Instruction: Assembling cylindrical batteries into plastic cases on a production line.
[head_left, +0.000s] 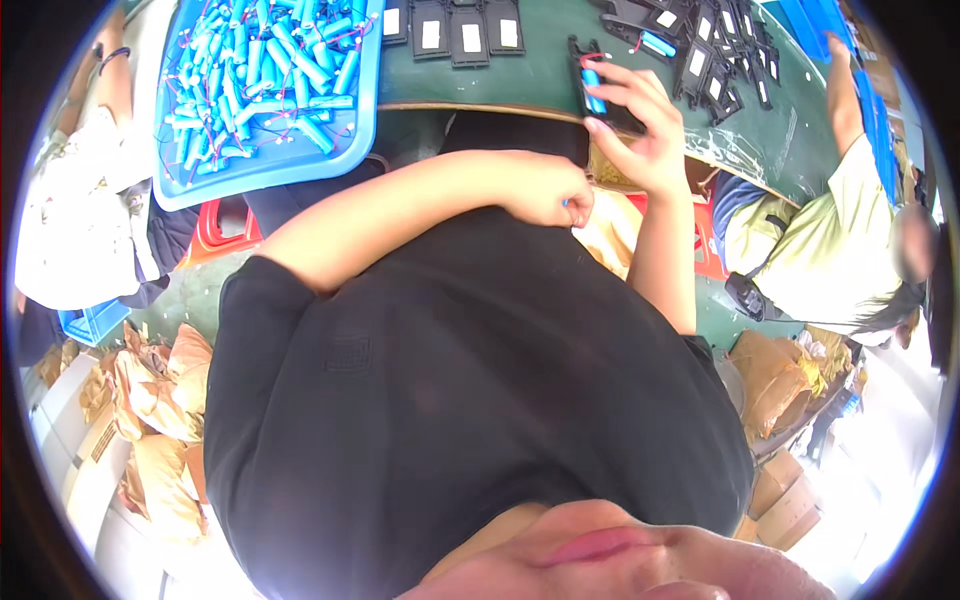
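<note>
My right hand grips a narrow black plastic case at the table's front edge, thumb on the near side and fingers on the far side. A blue cylindrical battery cell lies in that case, with thin red wire near its far end. In front of my body, my left hand is closed, its fingers curled in; a small spot of blue shows among them, too little to name. Beyond the right hand, another blue cell with red wire rests by the black cases on the table.
A blue tray heaped with wired blue cells stands at the left, jutting past the edge of the green table. More black cases with white labels lie beside it. People sit at both sides; one person's arm reaches the table's right end.
</note>
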